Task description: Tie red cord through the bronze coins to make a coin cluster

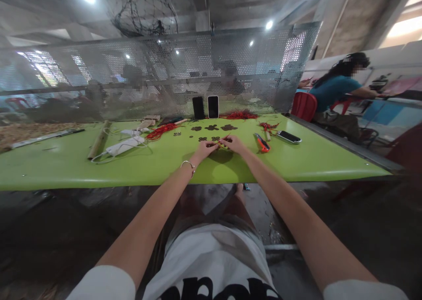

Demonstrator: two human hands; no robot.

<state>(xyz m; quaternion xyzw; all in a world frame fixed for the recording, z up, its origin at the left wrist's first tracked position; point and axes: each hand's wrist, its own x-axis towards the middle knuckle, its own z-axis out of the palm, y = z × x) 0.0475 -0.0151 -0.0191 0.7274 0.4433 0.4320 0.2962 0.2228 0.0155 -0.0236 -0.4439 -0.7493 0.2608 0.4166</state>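
Above the green table (158,159), near its front middle, my two hands meet over a small cluster of yellowish discs laced with red cord (224,144). My left hand (207,149) is closed in a pinch on the left side of this cluster. With pinched fingers my right hand (234,144) grips the red cord, and a thin end sticks up past the fingertips. Just beyond the hands lie dark, coin-like discs (211,127) in several small groups. The fingers partly hide the cluster, so its detail is unclear.
To the right lie orange-handled cutters (263,143), a red cord bundle (268,127) and an oval black-and-silver device (289,137). Leftward are red cords (162,131), a white power strip (125,146) and a tube (99,140). Two phones (213,107) stand against a mesh screen (158,80). Someone (339,86) sits at right.
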